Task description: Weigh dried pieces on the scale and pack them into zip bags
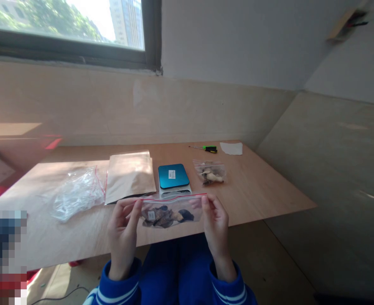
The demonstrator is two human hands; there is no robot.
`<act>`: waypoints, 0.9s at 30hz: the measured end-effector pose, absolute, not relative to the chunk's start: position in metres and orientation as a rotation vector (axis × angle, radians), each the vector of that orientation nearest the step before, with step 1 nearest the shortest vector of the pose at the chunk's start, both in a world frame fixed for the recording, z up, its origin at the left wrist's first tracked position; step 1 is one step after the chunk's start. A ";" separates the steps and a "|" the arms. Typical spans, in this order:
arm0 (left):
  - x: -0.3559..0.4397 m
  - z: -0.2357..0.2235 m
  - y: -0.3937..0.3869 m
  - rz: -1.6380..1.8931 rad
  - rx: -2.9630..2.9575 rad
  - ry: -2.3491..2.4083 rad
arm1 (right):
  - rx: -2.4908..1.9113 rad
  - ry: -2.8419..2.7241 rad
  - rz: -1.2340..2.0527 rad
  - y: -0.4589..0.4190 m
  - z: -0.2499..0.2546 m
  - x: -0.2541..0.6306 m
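Observation:
My left hand [122, 237] and my right hand [215, 228] pinch the two top corners of a clear zip bag [171, 213] with a red seal strip, holding it up over the front edge of the table. Dark dried mushroom pieces [163, 216] with a small white label lie inside it. Just beyond the bag stands a small digital scale [173, 177] with a teal cover, partly hidden behind the bag's top edge. Both hands are nearest to this scale.
A plywood table [257, 190] holds a kraft paper pouch [129, 177], a crumpled clear plastic bag [78, 195], a second zip bag of pale mushrooms [210, 173], a green-handled screwdriver [206, 148] and white paper [231, 148]. A pixelated patch [4, 258] covers the lower left.

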State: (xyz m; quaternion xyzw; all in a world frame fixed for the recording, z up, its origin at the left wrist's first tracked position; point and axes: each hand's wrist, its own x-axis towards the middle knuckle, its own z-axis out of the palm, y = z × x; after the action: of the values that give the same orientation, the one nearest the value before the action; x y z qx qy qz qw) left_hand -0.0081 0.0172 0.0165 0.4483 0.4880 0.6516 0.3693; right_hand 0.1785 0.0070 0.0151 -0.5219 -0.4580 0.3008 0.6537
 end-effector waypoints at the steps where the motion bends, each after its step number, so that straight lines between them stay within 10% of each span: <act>1: -0.008 0.016 0.019 1.660 1.155 1.263 | -1.177 -1.033 0.669 0.009 0.014 0.180; 27: 0.013 0.003 0.021 1.793 1.590 1.348 | -1.041 -1.887 0.134 0.031 0.044 0.154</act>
State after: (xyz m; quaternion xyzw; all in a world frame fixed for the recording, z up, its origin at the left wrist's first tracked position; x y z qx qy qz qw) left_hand 0.0127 0.0213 0.0034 0.5671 0.4810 0.6396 0.1948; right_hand 0.1537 0.0315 0.0441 -0.4250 -0.7705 0.0546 0.4719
